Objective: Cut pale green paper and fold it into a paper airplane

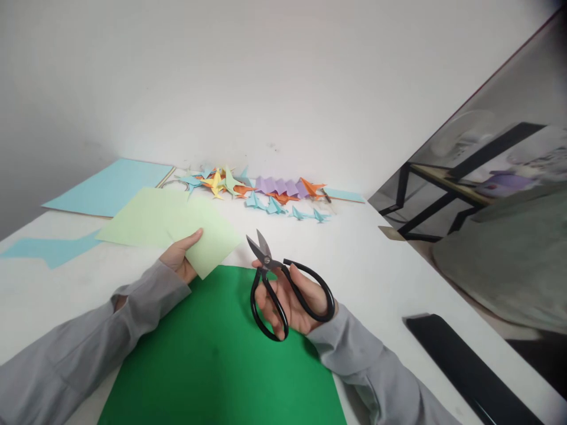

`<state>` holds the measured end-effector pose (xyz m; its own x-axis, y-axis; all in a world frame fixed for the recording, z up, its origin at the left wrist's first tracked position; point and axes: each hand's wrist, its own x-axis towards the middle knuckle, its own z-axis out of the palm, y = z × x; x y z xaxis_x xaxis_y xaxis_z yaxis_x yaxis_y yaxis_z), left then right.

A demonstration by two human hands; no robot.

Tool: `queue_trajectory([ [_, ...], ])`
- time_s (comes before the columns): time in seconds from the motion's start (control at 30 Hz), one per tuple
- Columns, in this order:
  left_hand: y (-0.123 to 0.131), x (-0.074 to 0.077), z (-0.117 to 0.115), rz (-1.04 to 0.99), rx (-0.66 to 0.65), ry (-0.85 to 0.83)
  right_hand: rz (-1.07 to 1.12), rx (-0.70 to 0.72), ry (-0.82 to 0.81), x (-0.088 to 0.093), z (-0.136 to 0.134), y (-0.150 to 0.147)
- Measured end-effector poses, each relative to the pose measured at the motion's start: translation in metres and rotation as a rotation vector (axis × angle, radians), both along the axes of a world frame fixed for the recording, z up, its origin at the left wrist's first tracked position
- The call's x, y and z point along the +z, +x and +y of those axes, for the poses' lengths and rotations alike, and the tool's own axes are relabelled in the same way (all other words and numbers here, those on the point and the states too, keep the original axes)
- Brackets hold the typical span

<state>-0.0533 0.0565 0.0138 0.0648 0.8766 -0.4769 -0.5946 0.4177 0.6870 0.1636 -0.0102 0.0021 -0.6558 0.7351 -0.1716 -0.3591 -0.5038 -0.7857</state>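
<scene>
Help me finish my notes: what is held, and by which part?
The left grip holds pale green paper by its near edge; the right grip holds scissors by their black looped handles.

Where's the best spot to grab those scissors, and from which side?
Probably by the black looped handles, from the person's near right side, where the right hand holds them. The broad loops give fingers room and lie nearer the person, while the parted, pointed blades face away, so they're best avoided.
</scene>
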Motion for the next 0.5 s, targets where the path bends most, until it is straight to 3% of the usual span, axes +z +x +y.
queue_trajectory([
  [0.3, 0.0003, 0.0036, -0.0013, -0.012, -0.031, -0.022, -0.065, -0.101, -0.014, -0.0069, 0.0049, -0.0016],
  [0.5, -0.0007, 0.0023, -0.0009, -0.032, -0.029, -0.016, -0.015, -0.094, -0.022, -0.0073, 0.0041, -0.0017],
])
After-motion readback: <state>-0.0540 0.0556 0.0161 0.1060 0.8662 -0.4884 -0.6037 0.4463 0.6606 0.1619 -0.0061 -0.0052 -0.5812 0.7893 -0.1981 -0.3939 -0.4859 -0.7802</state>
